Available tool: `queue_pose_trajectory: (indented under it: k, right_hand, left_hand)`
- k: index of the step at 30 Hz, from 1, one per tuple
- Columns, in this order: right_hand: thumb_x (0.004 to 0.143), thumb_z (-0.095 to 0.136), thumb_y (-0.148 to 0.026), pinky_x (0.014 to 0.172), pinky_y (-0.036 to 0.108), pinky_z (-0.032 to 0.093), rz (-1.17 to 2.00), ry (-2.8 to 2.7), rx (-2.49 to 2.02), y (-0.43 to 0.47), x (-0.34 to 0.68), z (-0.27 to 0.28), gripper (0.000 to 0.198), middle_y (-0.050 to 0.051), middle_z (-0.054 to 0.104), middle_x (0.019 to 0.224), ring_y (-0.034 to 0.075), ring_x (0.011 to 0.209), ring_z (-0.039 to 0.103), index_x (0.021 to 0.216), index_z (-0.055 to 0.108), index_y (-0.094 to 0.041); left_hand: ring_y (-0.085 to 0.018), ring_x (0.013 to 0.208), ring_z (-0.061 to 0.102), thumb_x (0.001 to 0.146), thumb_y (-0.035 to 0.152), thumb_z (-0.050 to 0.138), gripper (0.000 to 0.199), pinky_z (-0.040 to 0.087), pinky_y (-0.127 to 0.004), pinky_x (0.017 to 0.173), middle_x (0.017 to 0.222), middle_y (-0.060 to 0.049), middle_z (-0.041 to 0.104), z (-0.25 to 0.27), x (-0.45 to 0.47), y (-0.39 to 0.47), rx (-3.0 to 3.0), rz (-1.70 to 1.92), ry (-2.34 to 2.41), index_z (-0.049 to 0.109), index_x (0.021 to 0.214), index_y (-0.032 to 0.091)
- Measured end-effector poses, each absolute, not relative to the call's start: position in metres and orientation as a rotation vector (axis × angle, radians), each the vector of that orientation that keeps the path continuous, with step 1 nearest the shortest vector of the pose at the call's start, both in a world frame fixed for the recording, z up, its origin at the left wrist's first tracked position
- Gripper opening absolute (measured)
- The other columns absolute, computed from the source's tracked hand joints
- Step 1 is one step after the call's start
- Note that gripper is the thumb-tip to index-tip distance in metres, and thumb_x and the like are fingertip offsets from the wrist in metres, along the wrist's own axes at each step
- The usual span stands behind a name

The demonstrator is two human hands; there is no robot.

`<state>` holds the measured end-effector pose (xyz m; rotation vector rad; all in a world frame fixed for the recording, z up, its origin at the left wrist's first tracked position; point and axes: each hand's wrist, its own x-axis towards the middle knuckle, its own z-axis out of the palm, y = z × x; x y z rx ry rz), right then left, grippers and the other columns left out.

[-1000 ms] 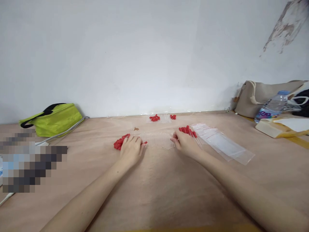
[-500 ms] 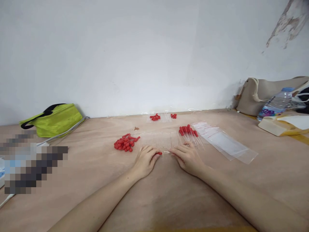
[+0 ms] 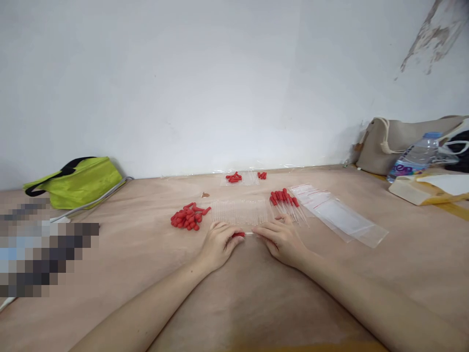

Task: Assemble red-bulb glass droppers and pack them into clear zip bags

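Head view, the join: From where I stand, a red bulb [image 3: 239, 234] and a clear tube [image 3: 249, 233] meet end to end between the hands, at the near side of the bench [image 3: 190, 313]; whether the tube is inside the bulb, I can't tell.
Left hand: The left hand [image 3: 219, 244] pinches the bulb, its mouth facing right.
Right hand: The right hand [image 3: 282, 240] grips the tube, mostly hidden under its fingers.
Step in hand: I'd judge it to be fitting bulb to tube; the next move calls for keeping both in line and a gentle push, as the tube looks thin.
Bulbs and tubes: A pile of red bulbs [image 3: 185, 217] lies left, a row of clear tubes [image 3: 238, 211] just beyond the hands, and capped droppers [image 3: 289, 205] to the right, beside zip bags [image 3: 340, 215].
What's changed: A second ago the hands were apart, left at the pile, right at the row's end; half a second ago a small gap parted bulb and tube, which now looks closed.
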<state>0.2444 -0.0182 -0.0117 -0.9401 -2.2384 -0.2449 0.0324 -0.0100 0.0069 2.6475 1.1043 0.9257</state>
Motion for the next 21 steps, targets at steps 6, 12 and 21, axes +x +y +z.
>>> queue_pose_trajectory:
  k: [6,12,21]
  right_hand:
    - [0.080,0.040,-0.007,0.085,0.035,0.026,-0.167,-2.269,-0.915,-0.014,0.246,-0.013,0.033,0.002,0.066,0.086,0.012,0.078,0.056,0.101,0.060,-0.024]
    - [0.080,0.042,-0.007,0.077,0.031,0.029,-0.118,-2.328,-0.847,-0.007,0.249,-0.017,0.032,0.003,0.063,0.085,0.012,0.079,0.055,0.098,0.062,-0.023]
    - [0.079,0.044,-0.008,0.070,0.029,0.023,-0.226,-2.364,-0.894,-0.012,0.246,-0.015,0.027,0.000,0.063,0.072,0.011,0.067,0.052,0.092,0.063,-0.023]
  left_hand:
    - [-0.016,0.083,0.056,0.086,0.027,0.047,0.016,0.034,-0.033,0.081,0.084,-0.002,0.066,0.007,0.030,-0.010,2.667,0.929,1.037,0.061,0.090,0.021]
    - [-0.017,0.083,0.055,0.087,0.027,0.045,0.017,0.035,-0.032,0.079,0.085,-0.003,0.066,0.006,0.030,-0.011,2.722,0.807,0.928,0.061,0.088,0.021]
    - [-0.015,0.078,0.056,0.085,0.026,0.048,0.015,0.034,-0.032,0.080,0.079,-0.002,0.066,0.003,0.030,-0.008,2.734,0.801,0.939,0.061,0.085,0.020]
